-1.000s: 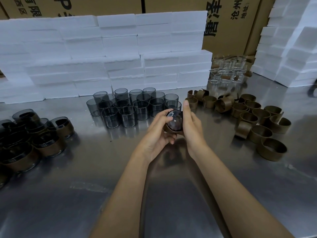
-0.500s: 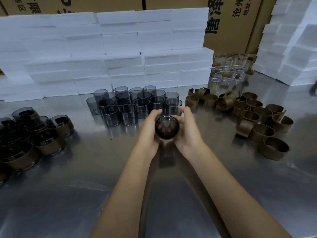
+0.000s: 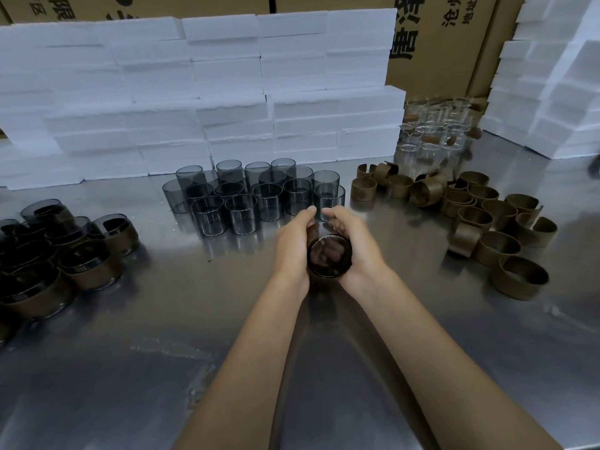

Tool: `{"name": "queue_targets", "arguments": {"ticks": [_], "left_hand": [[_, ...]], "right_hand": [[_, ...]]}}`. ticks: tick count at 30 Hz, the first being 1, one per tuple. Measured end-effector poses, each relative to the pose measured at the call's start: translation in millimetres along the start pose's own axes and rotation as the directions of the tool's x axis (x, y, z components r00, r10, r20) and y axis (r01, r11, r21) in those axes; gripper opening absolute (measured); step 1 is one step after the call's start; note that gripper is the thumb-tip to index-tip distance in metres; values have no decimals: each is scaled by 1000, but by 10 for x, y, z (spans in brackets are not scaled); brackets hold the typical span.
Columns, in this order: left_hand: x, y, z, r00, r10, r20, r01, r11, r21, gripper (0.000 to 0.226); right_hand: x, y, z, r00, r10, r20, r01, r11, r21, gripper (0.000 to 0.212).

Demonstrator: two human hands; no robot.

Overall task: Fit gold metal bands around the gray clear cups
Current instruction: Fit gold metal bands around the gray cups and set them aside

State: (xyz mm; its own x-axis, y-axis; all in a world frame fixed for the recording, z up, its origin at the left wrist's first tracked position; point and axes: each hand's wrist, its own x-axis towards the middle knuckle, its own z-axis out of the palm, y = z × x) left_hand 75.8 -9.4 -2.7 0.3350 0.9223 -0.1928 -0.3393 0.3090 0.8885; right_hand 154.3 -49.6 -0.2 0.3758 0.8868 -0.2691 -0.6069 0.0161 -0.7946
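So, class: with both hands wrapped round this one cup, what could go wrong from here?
The cup is held above bare steel table by the left hand and right hand; a slip could drop it. The fingertips sit close to the unbanded gray cups, so a push forward might topple some.

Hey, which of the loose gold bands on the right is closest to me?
The big gold band at the near end of the pile on the table, alone in front; every other loose band lies farther back.
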Motion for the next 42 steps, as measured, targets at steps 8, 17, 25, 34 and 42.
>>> {"name": "queue_targets", "arguments": {"ticks": [8,17,25,34,42], "left_hand": [[-28,21,25,1000,12,-21,-12,1000,17,25],[26,125,-67,995,92,33,-95,992,79,63],[-50,109,4,987,155,35,-159,966,205,58],[-79,74,34,963,256,80,-268,924,275,63],[-73,44,55,958,269,99,-286,922,261,62]], "right_hand": [[-22,-50,10,1000,-17,5,18,999,-27,22],[17,-95,3,997,-60,50,60,998,9,59],[62,-41,2,982,-180,47,180,984,10,60],[38,-55,-18,959,-279,49,283,952,-115,58],[7,-74,-24,959,-280,48,284,948,-141,59]]}}
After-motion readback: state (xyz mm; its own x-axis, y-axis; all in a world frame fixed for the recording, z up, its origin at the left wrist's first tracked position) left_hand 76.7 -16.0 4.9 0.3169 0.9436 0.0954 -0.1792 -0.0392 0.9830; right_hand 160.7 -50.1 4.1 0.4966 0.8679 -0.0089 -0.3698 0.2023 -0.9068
